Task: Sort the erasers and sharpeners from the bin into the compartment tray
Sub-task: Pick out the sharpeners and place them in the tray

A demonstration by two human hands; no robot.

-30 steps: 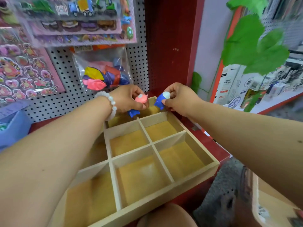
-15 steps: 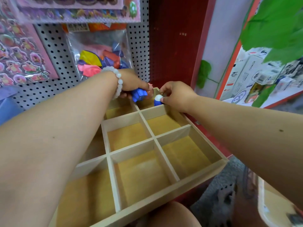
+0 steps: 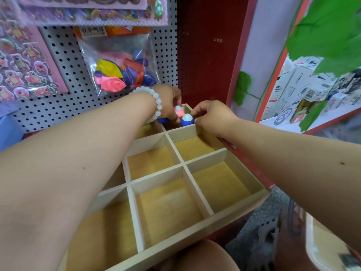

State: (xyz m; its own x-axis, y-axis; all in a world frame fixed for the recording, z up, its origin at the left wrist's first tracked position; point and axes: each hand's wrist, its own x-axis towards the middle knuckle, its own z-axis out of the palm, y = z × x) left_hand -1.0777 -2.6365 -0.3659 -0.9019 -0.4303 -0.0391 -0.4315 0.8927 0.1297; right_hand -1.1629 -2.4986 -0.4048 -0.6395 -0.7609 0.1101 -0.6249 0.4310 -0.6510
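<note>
Wooden tray, both hands working at its far end

Wooden compartment tray [image 3: 197, 229] is lying below both arms. At its 12 o'clock end, the left hand [image 3: 168, 100] is gripping pink [image 3: 179, 111] and blue pieces [image 3: 163, 120]; the right hand [image 3: 213, 116] is pinching a blue, white-capped piece [image 3: 187, 120] standing in the far-right compartment.

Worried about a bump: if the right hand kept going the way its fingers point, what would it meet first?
Probably the blue-and-white piece beside the fingertips of the right hand, then the left hand; depth unclear.

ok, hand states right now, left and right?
Left hand: holding a pink piece and a blue piece.
Right hand: fingers at the blue-and-white piece; grip unclear.
</note>
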